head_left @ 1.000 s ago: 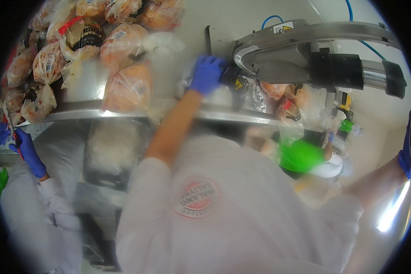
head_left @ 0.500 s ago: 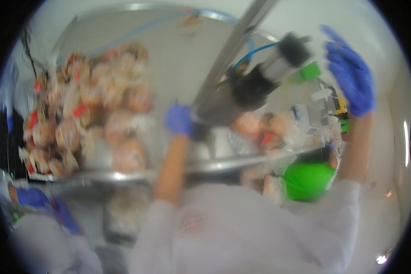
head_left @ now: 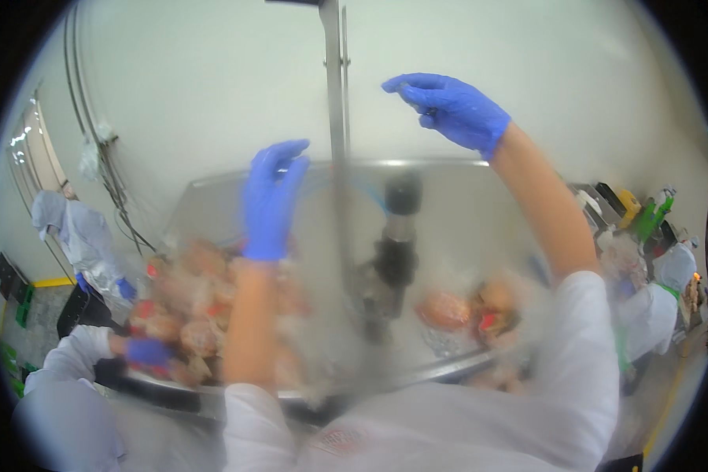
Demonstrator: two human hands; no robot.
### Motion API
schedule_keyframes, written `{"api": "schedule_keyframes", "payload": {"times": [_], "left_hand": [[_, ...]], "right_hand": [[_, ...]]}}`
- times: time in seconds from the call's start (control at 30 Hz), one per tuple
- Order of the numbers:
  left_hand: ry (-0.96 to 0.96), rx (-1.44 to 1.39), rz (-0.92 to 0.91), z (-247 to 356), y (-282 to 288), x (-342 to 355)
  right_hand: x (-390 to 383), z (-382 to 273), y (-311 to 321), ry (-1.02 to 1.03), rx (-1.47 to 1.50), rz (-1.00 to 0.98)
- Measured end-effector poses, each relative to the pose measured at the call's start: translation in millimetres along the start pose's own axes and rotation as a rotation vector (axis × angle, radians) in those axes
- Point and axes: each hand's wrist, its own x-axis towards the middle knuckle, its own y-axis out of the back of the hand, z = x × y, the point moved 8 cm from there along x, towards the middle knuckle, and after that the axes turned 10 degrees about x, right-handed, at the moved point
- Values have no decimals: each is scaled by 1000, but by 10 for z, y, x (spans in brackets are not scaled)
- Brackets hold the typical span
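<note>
My left hand [head_left: 275, 200], in a blue glove, is raised left of an upright metal bar [head_left: 334, 86], fingers loosely bent with nothing visible in them. My right hand [head_left: 444, 110], also gloved, is higher, right of the bar, fingers curled around something small that I cannot make out. Below and between my hands stands a blurred black-and-steel machine cylinder [head_left: 400, 248] in a wide steel basin [head_left: 468, 197]. Bagged orange-pink meat pieces are heaped at the basin's left [head_left: 200, 338]; a smaller group [head_left: 446, 309] lies at its right.
A co-worker in white [head_left: 82, 236] stands at the far left; another's gloved hand [head_left: 148, 352] is by the left heap. A third person [head_left: 661, 307] works at the right, near green and yellow items [head_left: 649, 212]. Cables [head_left: 106, 181] hang on the pale wall.
My left hand has left the machine and risen. My right hand has moved up and leftward from the right side. The view has tilted up, and the bar now appears upright.
</note>
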Motion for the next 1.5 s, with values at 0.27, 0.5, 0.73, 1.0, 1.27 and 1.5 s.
{"api": "schedule_keyframes", "payload": {"times": [0.27, 0.5, 0.73, 1.0, 1.27, 1.5], "left_hand": [[-48, -121, -118, 650, -307, 574], [-16, -98, -96, 388, -295, 177], [82, -229, -44, 95, -146, 71], [94, -284, -47, 40, -164, 128], [74, -276, -35, 67, -124, 113], [71, -214, -45, -8, -24, 97]], "right_hand": [[946, -915, 617, 303, 218, 299], [1316, -979, 357, 418, 245, 448], [1363, -941, 231, 501, 400, 519], [1714, -896, 358, 530, 558, 465], [1572, -927, 244, 507, 514, 524], [1607, -967, 260, 605, 352, 594]]}}
